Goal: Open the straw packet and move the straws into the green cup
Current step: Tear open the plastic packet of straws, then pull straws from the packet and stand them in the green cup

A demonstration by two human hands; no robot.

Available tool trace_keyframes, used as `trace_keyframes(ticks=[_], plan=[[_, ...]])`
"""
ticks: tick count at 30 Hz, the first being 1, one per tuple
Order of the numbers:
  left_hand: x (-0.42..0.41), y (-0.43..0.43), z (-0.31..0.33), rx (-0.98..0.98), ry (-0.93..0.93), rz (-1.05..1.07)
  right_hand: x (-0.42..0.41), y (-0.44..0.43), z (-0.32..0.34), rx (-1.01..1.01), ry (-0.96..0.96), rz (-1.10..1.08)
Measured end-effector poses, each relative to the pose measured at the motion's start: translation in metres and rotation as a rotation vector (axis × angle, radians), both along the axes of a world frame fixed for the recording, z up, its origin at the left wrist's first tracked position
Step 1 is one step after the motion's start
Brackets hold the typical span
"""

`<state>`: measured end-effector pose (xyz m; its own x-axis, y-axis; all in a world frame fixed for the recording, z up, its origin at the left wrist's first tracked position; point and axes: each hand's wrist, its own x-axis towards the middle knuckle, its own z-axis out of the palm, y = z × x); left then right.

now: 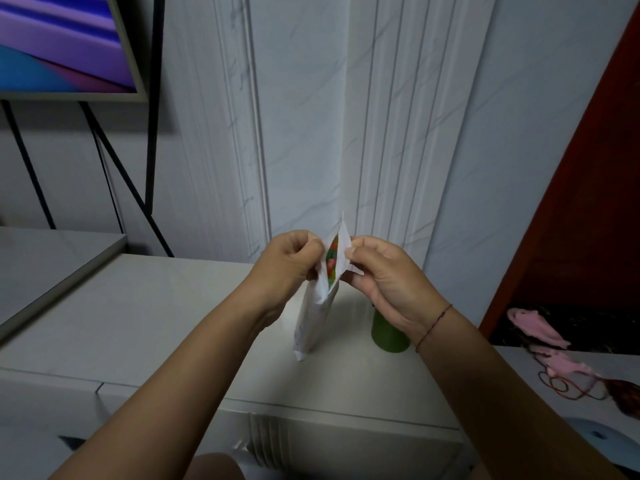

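A white straw packet (311, 320) hangs upright above the white counter, its top held between both hands. My left hand (289, 258) pinches the left flap of the mouth and my right hand (384, 275) pinches the right flap. The mouth is pulled apart, and the coloured ends of several straws (331, 259) show inside. The green cup (388, 336) stands on the counter just right of the packet, partly hidden behind my right hand and wrist.
The white counter (156, 323) runs along a marbled wall. A screen on a black stand (62, 46) sits at the upper left above a raised shelf. A dark red door (595, 202) and a patterned cloth (571, 368) lie to the right.
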<state>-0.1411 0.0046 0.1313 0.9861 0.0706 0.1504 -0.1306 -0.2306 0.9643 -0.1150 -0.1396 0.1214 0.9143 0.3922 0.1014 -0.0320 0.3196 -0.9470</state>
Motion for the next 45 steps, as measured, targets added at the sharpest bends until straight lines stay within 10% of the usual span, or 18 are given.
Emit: trace_keyframes(ticks=[9,28,33,39,45], plan=[[0.015,0.018,0.017,0.207,-0.130,0.130,0.011,-0.034,0.021,-0.503,-0.120,-0.294],[0.017,-0.016,0.009,0.311,-0.182,0.089,0.009,-0.034,-0.001,-0.433,0.007,-0.395],[0.008,-0.017,-0.015,0.010,0.001,0.138,0.013,-0.039,-0.013,-0.333,0.090,-0.469],[-0.014,-0.030,-0.073,-0.640,0.842,-0.092,0.010,-0.041,-0.019,-0.220,0.093,-0.438],[-0.006,-0.043,-0.093,-1.209,0.733,-0.096,-0.001,-0.050,-0.029,-0.152,0.064,-0.392]])
